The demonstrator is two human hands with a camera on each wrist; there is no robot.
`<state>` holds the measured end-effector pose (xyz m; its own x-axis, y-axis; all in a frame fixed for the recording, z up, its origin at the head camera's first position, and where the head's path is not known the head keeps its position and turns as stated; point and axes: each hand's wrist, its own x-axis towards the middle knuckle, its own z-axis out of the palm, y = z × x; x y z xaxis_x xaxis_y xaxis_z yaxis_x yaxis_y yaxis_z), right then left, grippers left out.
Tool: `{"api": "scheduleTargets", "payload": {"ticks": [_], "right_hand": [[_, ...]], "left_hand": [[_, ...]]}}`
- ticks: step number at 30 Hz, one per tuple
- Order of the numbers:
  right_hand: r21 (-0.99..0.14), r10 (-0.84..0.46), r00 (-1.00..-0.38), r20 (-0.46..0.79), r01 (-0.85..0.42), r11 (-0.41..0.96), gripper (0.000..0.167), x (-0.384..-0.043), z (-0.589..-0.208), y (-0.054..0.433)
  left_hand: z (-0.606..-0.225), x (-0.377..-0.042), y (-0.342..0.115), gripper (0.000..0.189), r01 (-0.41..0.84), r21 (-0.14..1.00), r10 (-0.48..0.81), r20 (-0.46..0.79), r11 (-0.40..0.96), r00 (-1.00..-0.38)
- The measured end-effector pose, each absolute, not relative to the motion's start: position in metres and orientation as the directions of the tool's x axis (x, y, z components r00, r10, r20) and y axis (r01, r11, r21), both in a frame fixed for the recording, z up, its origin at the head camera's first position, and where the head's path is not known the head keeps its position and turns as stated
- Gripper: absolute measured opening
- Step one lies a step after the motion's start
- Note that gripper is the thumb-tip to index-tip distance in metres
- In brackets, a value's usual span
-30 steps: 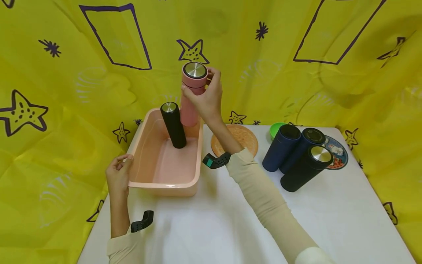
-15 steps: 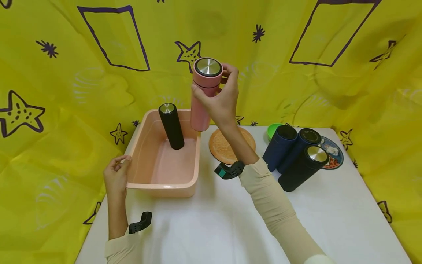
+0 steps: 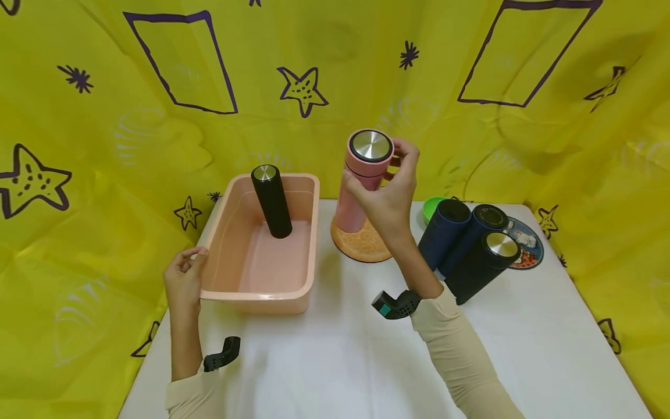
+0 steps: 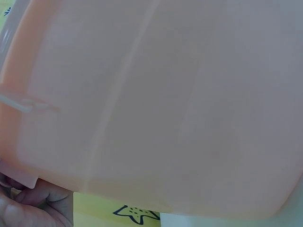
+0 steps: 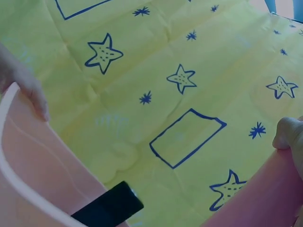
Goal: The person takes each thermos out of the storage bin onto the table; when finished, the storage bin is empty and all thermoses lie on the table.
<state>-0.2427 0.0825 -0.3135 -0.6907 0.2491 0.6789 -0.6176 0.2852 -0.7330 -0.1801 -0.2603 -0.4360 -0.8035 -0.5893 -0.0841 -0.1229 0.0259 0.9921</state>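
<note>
Place: a staged tabletop set, not a lived-in room.
Backdrop: a crumpled bright yellow cloth printed with purple stars and rectangles (image 3: 335, 70) hangs behind and to both sides, closing off the view.
Surface: a plain white table (image 3: 340, 361) stands against the cloth.
Props: a peach plastic rectangular tub (image 3: 262, 291), a round orange woven coaster (image 3: 361, 247) and a cluster of dark cylindrical flasks with steel lids (image 3: 473, 247) are laid out like samples.

Open white table (image 3: 335, 361) in front, easy passage. Right side blocked by dark flask cluster (image 3: 473, 247); pink tub (image 3: 262, 294) with black flask (image 3: 272, 201) blocks left.
</note>
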Motion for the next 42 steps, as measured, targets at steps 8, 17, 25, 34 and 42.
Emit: {"api": "scheduleTargets", "payload": {"ticks": [8,17,25,34,42], "right_hand": [[-0.746,0.321,-0.674,0.665,-0.584,0.319,0.073,-0.221,-0.344,0.111],[-0.797,0.442,-0.663,0.604,-0.505,0.331,0.076,-0.201,-0.386,0.140],[-0.834,0.493,-0.676,0.548,-0.394,0.387,0.073,-0.180,-0.399,0.144],[-0.846,0.536,-0.664,0.522,-0.325,0.422,0.077,-0.188,-0.437,0.160],[-0.838,0.534,-0.656,0.534,-0.327,0.436,0.079,-0.194,-0.457,0.171]], "left_hand": [[-0.437,-0.180,-0.260,0.016,-0.121,0.992,-0.593,-0.076,0.035,-0.801],[-0.437,-0.182,-0.261,0.018,-0.127,0.992,-0.583,-0.097,0.010,-0.807],[-0.434,-0.181,-0.259,0.020,-0.120,0.993,-0.591,-0.087,0.016,-0.802],[-0.436,-0.182,-0.259,0.021,-0.138,0.990,-0.590,-0.100,0.020,-0.801],[-0.435,-0.181,-0.259,0.021,-0.160,0.987,-0.595,-0.113,0.027,-0.796]]}}
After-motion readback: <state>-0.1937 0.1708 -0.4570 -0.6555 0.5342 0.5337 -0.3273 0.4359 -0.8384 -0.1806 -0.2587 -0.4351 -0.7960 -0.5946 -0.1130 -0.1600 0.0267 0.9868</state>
